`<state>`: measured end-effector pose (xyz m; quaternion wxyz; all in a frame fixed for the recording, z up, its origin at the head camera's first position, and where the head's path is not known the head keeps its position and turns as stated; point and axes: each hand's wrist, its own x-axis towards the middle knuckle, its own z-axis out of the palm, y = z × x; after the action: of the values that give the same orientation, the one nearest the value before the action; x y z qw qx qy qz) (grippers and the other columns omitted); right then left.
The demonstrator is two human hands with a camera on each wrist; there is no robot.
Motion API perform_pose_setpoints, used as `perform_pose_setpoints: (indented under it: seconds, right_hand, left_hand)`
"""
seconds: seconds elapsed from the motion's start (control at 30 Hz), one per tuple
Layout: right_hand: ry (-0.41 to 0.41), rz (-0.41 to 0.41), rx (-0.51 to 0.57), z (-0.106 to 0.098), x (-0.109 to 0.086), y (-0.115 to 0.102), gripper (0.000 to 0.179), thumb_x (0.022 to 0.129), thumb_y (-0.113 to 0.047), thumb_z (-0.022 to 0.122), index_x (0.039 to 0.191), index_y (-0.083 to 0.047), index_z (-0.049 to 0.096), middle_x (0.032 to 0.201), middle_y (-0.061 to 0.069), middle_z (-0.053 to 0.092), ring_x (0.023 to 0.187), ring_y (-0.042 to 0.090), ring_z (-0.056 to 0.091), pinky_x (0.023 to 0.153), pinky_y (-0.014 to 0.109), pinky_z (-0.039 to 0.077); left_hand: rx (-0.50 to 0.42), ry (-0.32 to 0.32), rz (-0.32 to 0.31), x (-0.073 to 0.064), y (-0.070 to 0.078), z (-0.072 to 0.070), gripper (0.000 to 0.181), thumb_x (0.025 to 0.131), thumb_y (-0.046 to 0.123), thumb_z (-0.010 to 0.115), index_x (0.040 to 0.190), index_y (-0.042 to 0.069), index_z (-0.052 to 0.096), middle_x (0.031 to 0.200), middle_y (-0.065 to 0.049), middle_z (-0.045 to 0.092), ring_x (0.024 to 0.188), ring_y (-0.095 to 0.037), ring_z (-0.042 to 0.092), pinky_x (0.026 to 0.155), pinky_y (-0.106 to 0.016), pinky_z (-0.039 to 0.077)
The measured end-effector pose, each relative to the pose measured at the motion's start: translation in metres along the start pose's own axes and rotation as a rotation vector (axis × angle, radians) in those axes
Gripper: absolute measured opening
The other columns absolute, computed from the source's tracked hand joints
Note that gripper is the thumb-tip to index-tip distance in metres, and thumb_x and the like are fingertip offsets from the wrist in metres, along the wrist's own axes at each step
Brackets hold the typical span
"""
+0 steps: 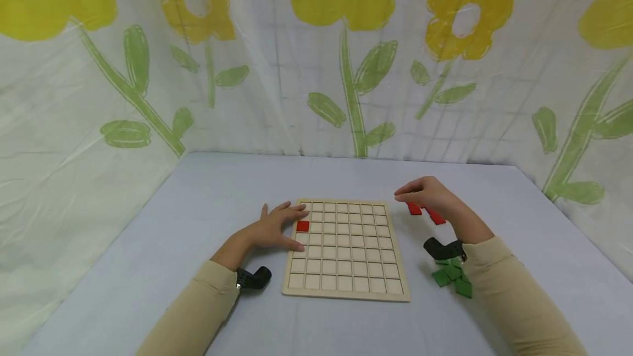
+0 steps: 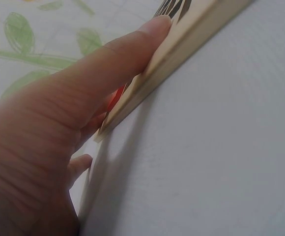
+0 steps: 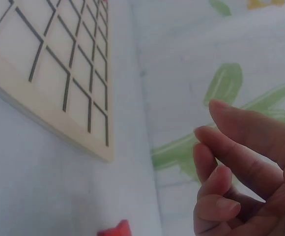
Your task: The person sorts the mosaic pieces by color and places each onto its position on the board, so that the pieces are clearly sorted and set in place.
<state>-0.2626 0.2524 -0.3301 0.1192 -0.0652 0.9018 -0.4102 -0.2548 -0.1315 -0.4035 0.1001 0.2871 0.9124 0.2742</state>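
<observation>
A pale wooden grid board (image 1: 346,296) lies on the table, with one red square tile (image 1: 303,226) in a cell of its left column. My left hand (image 1: 273,228) rests on the board's left edge, fingers spread around that tile; in the left wrist view the thumb (image 2: 128,51) touches the frame. Over a few red tiles (image 1: 437,217) to the board's right hovers my right hand (image 1: 429,193). Its fingers are loosely bent. In the right wrist view a gap separates thumb (image 3: 250,128) and index finger, and I see nothing between them.
Several green tiles (image 1: 452,273) lie in a loose pile right of the board, partly under the right wrist's black camera (image 1: 442,249). Another black camera (image 1: 254,278) sits at the left wrist. Behind the pale table (image 1: 237,180) hangs a flowered curtain (image 1: 277,98).
</observation>
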Motion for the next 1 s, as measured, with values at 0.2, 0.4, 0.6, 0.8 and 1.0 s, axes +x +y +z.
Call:
perform_pose_setpoints:
  seconds: [0.2,0.4,0.6,0.8,1.0]
  right_hand:
    - [0.022,0.027,0.006,-0.01,-0.006,0.012,0.048,0.088,-0.033,0.063,0.122,0.001,0.059,0.126,0.02,0.056,0.116,0.032,0.05,0.099,0.05,0.043]
    - [0.045,0.091,0.015,-0.018,-0.006,0.029,0.052,0.088,-0.037,0.062,0.123,0.0,0.058,0.134,0.023,0.048,0.12,0.036,0.044,0.099,0.052,0.04]
    - [0.069,0.137,0.03,-0.028,-0.008,0.048,0.057,0.088,-0.04,0.061,0.127,0.001,0.054,0.138,0.024,0.043,0.118,0.038,0.044,0.097,0.052,0.039]
    - [0.117,0.162,0.044,-0.037,-0.013,0.065,0.063,0.088,-0.044,0.06,0.129,0.002,0.051,0.136,0.024,0.044,0.119,0.038,0.04,0.096,0.049,0.04]
    - [0.138,0.209,0.03,-0.038,-0.013,0.075,0.06,0.086,-0.041,0.063,0.125,0.003,0.054,0.13,0.023,0.05,0.105,0.029,0.046,0.081,0.032,0.045]
  left_hand:
    - [-0.002,-0.004,-0.001,0.0,0.001,-0.001,0.082,0.07,0.048,0.077,0.139,0.018,0.045,0.153,0.003,0.029,0.145,-0.031,0.008,0.106,-0.066,-0.016]
    - [-0.012,-0.001,0.001,-0.001,0.003,0.0,0.081,0.069,0.046,0.078,0.138,0.016,0.046,0.152,0.0,0.031,0.144,-0.033,0.01,0.105,-0.067,-0.015]
    - [-0.009,0.008,0.006,-0.001,0.004,-0.001,0.081,0.07,0.045,0.078,0.138,0.016,0.046,0.152,0.0,0.031,0.144,-0.033,0.01,0.105,-0.067,-0.014]
    - [-0.003,0.003,-0.003,-0.001,0.003,-0.001,0.081,0.07,0.047,0.077,0.139,0.018,0.045,0.153,0.002,0.03,0.145,-0.031,0.008,0.106,-0.066,-0.016]
    - [0.001,0.001,0.001,-0.001,0.002,-0.001,0.081,0.07,0.047,0.077,0.139,0.017,0.045,0.153,0.0,0.03,0.145,-0.032,0.009,0.105,-0.067,-0.015]
